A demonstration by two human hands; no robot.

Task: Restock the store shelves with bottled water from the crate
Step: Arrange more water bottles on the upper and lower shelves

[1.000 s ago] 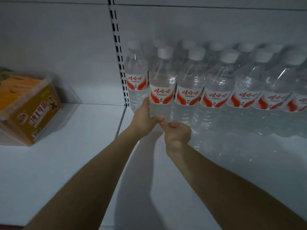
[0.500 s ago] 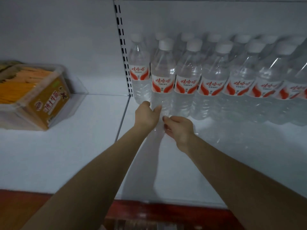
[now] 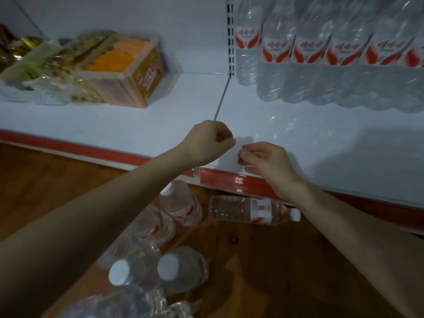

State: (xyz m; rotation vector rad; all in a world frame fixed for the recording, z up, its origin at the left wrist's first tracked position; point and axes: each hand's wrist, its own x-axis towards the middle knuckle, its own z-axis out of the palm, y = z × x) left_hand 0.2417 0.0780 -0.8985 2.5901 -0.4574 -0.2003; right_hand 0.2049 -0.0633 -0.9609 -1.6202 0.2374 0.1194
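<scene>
closest to me, low in the view, loose water bottles (image 3: 146, 269) stand and lie bunched on the wooden floor (image 3: 46, 191), two white caps pointing up. i can't make out a crate around them, only what may be clear wrap. a bit further along, one bottle on its side (image 3: 254, 210) lies just under the shelf lip, within easy reach for the next pick. above that stock both my arms stretch out over the front of the shelf (image 3: 321, 143), near its red edge strip (image 3: 229, 180). my left hand (image 3: 206, 141) is curled into a fist, thumb against the forefinger, with nothing in it. my right hand (image 3: 268, 161) is just beside it, fingers loosely bent and relaxed, also empty. neither touches a bottle, so i judge i'm between placements and due to reach down for more. the bare shelf ahead of the hands is the room left to fill. at the back right, a row of bottles (image 3: 321, 53) stands upright, labels facing out, packed tight from the slotted post (image 3: 230, 35) so new ones line up in front. off to the left, an orange snack box (image 3: 128, 72) sits in the neighbouring bay.
</scene>
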